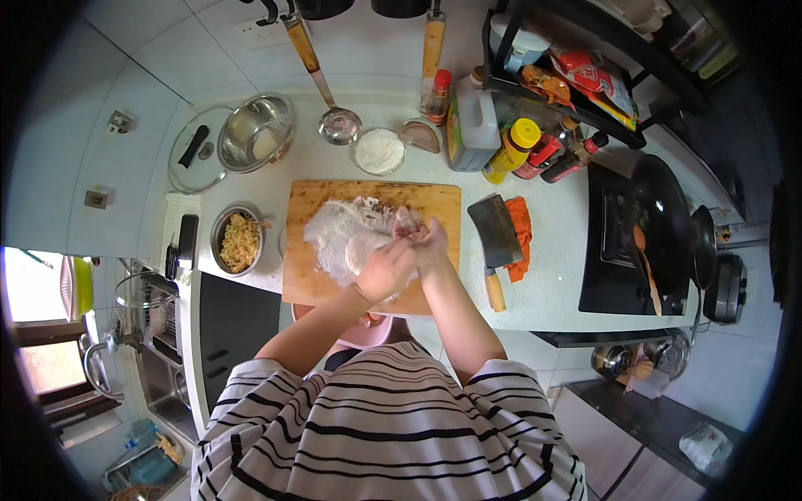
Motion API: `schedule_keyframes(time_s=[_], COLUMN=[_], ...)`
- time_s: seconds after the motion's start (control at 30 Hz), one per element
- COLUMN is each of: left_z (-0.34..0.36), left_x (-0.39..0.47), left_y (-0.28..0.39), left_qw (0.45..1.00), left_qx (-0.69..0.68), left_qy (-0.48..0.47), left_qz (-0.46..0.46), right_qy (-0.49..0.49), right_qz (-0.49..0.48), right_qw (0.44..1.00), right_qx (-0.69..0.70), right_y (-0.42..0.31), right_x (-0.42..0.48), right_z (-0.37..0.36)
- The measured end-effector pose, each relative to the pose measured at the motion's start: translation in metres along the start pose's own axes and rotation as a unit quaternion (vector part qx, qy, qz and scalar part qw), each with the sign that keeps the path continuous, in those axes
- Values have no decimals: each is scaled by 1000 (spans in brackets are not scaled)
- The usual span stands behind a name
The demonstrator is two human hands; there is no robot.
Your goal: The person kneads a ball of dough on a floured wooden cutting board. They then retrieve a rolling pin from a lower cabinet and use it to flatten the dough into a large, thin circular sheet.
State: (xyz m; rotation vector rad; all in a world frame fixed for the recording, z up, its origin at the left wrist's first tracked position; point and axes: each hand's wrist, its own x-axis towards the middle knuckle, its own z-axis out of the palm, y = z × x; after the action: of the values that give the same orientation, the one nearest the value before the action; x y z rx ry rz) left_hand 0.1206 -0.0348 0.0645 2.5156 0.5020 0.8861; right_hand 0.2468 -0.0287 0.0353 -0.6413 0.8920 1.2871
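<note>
Both hands meet over the right half of a wooden cutting board (369, 303). My left hand (390, 268) lies against the heel of my right hand (425, 237), and its fingertips are hard to make out. The right palm is turned up, dusted with flour, its fingers apart and nothing seen in them. Just left of the hands, a pale lump of dough (363, 249) rests on the board, partly covered by my left hand. White flour (326, 228) is spread around the dough.
Right of the board, a cleaver (495, 232) lies partly over an orange cloth (519, 238). A bowl of yellowish chopped filling (238, 244) stands left. Behind are a steel bowl (250, 134), a ladle (339, 125), a bowl of flour (380, 151) and several bottles. A wok (658, 219) sits on the stove.
</note>
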Motion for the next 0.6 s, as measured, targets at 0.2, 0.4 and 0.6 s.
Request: schedule_keyframes(time_s=[0.2,0.4,0.6], left_z=[-9,1,-2], left_x=[-2,-21,-63], left_y=[-5,-6,42], left_qw=[960,920,956], left_qx=[-116,30,-146], left_qy=[41,-133,-101], left_qz=[-253,-366,-233], right_qy=[-53,-202,-213], right_qz=[-24,-48,-67], right_qw=[998,949,955], right_qx=[27,-239,-196], right_y=[0,28,53], right_x=[-16,-53,-84], right_z=[-10,-28,-70])
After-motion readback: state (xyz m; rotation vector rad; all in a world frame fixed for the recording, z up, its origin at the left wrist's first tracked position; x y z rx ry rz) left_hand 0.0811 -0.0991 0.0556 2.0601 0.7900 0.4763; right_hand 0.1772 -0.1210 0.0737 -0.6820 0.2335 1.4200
